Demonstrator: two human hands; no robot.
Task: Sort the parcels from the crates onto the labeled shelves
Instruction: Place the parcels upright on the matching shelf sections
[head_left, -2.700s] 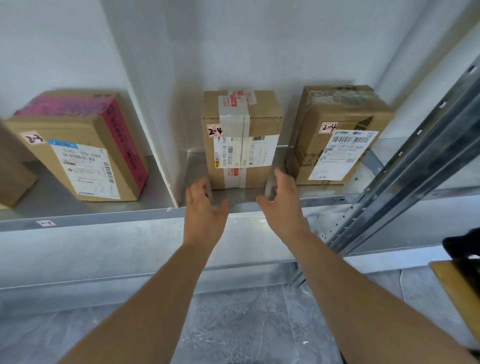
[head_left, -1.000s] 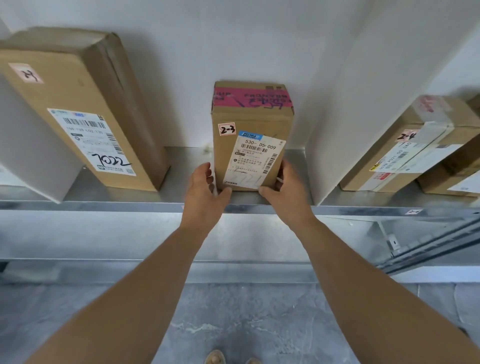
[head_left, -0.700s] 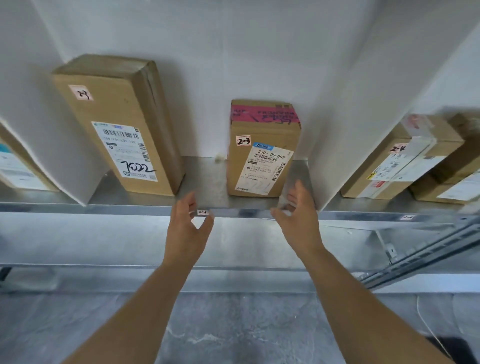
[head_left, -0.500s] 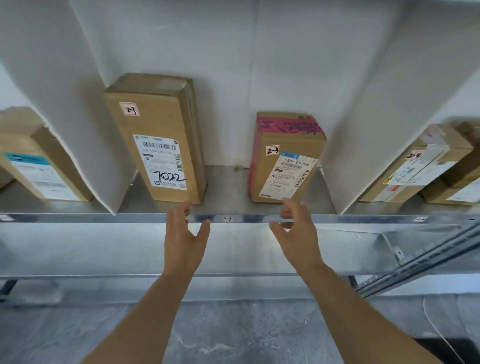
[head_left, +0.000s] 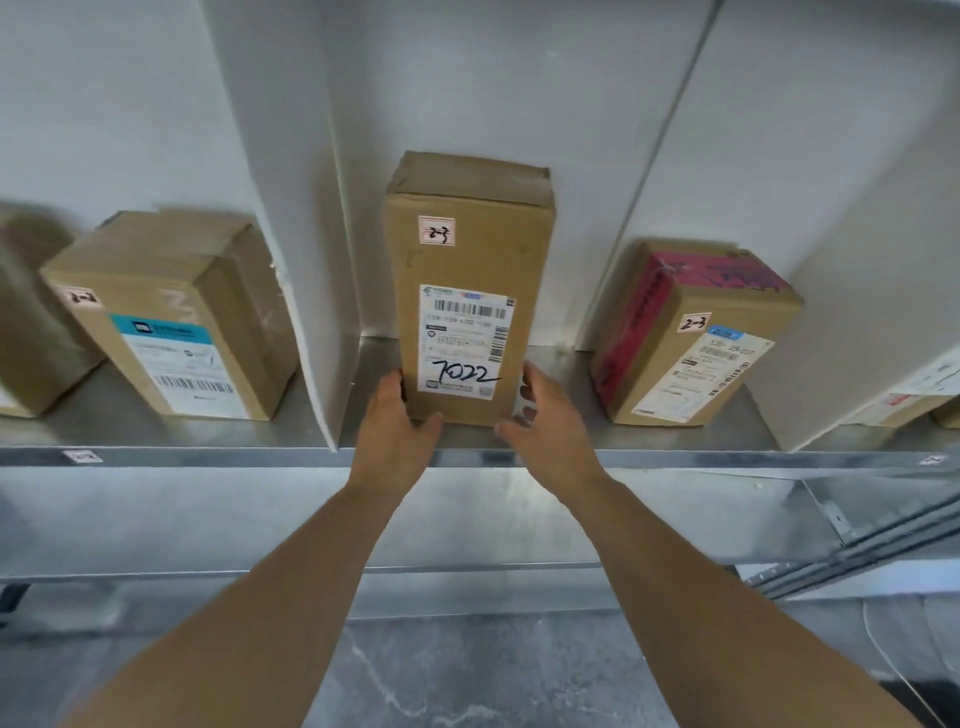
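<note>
Tall parcel (head_left: 467, 291), marked 7022: upright on shelf (head_left: 675, 457), long axis vertical, dead ahead between white dividers (head_left: 291, 234). Left hand (head_left: 395, 426) and right hand (head_left: 545, 421) clasp its lower sides, equally near.

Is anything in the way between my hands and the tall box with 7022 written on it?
Nothing visible. The left hand and right hand grip the tall box at its lower corners. The white divider on its left and the pink-taped box on its right both stand apart from it.
</note>
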